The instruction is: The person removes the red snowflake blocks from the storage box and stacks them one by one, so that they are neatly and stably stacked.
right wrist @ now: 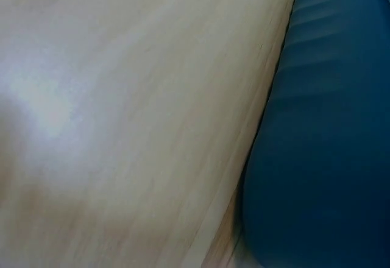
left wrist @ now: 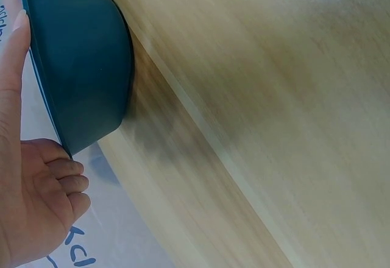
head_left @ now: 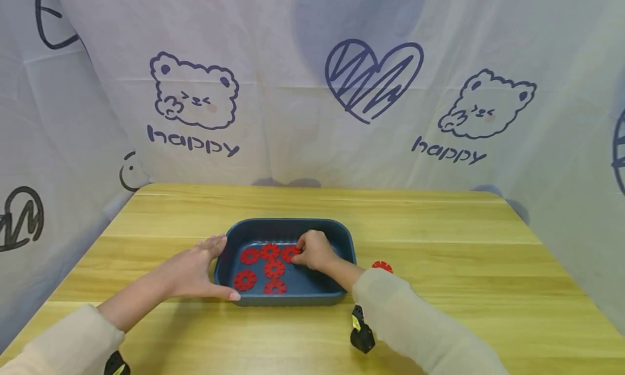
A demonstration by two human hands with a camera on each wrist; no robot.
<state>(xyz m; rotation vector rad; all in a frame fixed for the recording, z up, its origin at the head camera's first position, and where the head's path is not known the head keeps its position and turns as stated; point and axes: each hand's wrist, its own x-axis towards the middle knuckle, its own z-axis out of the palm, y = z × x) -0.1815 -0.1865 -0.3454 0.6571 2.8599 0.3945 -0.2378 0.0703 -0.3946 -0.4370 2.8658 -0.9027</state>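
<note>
A dark blue rectangular tray (head_left: 312, 300) sits on the wooden table. Several red notched plastic discs (head_left: 245, 280) lie on its bottom, some overlapping. My left hand (head_left: 195, 269) holds the tray's left end, thumb on the front rim and fingers at the back left. In the left wrist view, that hand's fingers (left wrist: 67, 186) curl by the tray's corner. Reaching into the tray over its right side, my right hand (head_left: 314, 251) pinches a red notched disc (head_left: 289, 253) near the back wall. The right wrist view shows only the tray's outer wall (right wrist: 329, 134) and the tabletop.
Another red disc (head_left: 382, 266) lies on the table (head_left: 439, 245) to the tray's right, partly covered by the right sleeve. A printed cloth (head_left: 283, 103) hangs behind the table and along its sides. Black wrist devices (head_left: 362, 331) show beneath both sleeves.
</note>
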